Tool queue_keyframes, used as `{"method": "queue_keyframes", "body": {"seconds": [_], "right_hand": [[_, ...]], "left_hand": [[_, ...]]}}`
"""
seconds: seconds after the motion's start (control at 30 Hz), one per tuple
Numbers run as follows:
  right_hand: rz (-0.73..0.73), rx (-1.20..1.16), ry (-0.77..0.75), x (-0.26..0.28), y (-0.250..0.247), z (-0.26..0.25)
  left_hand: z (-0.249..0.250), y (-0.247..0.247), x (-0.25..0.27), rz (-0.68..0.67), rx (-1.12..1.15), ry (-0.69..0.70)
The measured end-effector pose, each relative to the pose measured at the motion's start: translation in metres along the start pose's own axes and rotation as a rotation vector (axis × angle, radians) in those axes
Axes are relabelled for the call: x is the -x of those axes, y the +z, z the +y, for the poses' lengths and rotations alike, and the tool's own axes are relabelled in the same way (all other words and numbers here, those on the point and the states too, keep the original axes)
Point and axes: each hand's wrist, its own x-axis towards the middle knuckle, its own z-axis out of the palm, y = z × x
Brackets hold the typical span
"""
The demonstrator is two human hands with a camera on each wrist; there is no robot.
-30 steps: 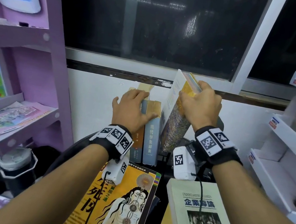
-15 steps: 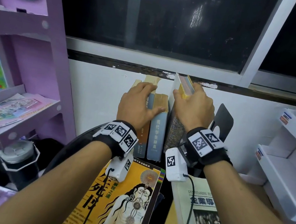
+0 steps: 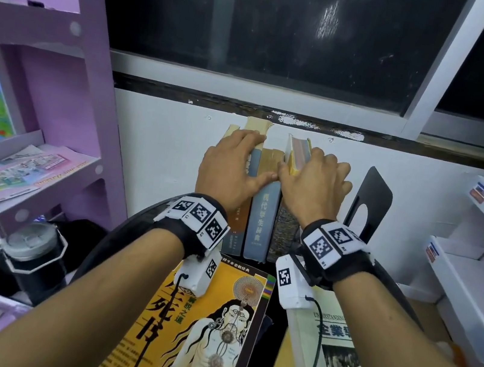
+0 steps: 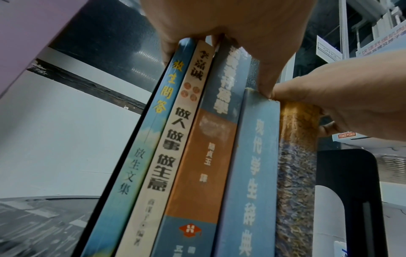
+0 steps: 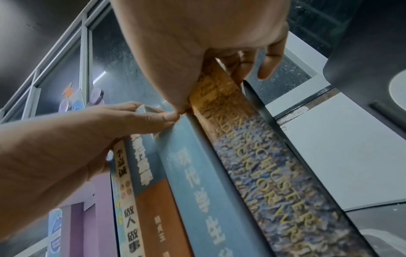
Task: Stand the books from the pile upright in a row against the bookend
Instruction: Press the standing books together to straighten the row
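Observation:
Several books stand upright in a row against the white wall. My left hand (image 3: 247, 159) lies over their tops, with its thumb on the blue dictionary (image 3: 261, 221). My right hand (image 3: 308, 175) grips the top of the mottled-spine book (image 3: 284, 237), thumb on the spine side and fingers down the far cover (image 5: 239, 69). That book stands upright against the dictionary (image 4: 255, 173). The black bookend (image 3: 374, 191) is just right of my right hand, and my wrist hides its base. The pile lies nearer to me: a yellow book (image 3: 205, 329) and a white book (image 3: 318, 354).
A purple shelf unit (image 3: 58, 91) with leaflets stands on the left, with a dark lidded cup (image 3: 30, 248) below it. White display shelves (image 3: 477, 252) line the right side. A dark window (image 3: 274, 30) sits above the wall behind the row.
My right hand has brought the mottled-spine book from a lean to upright, tight against the blue dictionary. The left hand has stayed on the row's tops.

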Motion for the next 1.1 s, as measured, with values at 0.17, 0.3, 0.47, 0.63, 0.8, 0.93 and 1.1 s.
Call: {"method": "queue_keyframes", "body": {"seconds": [0.17, 0.3, 0.47, 0.63, 0.8, 0.93, 1.1], "right_hand": [[-0.010, 0.140, -0.067, -0.003, -0.002, 0.005], [-0.101, 0.070, -0.127, -0.004, -0.008, 0.016], [-0.301, -0.182, -0.210, -0.008, -0.007, 0.025], [-0.396, -0.107, -0.246, -0.008, -0.023, 0.023], [-0.459, 0.004, -0.291, -0.014, -0.029, 0.014], [-0.478, 0.016, -0.273, -0.019, -0.027, 0.014], [-0.471, -0.044, -0.251, -0.021, -0.019, 0.017]], "left_hand": [[-0.004, -0.006, 0.000, -0.017, 0.020, 0.029], [-0.008, -0.017, -0.001, -0.057, 0.055, 0.040], [-0.019, -0.018, -0.001, -0.048, 0.183, -0.031], [-0.018, -0.018, -0.001, -0.072, 0.217, -0.055], [-0.017, -0.015, -0.003, -0.091, 0.221, -0.040], [-0.017, -0.013, -0.003, -0.100, 0.220, -0.043], [-0.015, -0.013, -0.004, -0.112, 0.199, -0.065]]}}
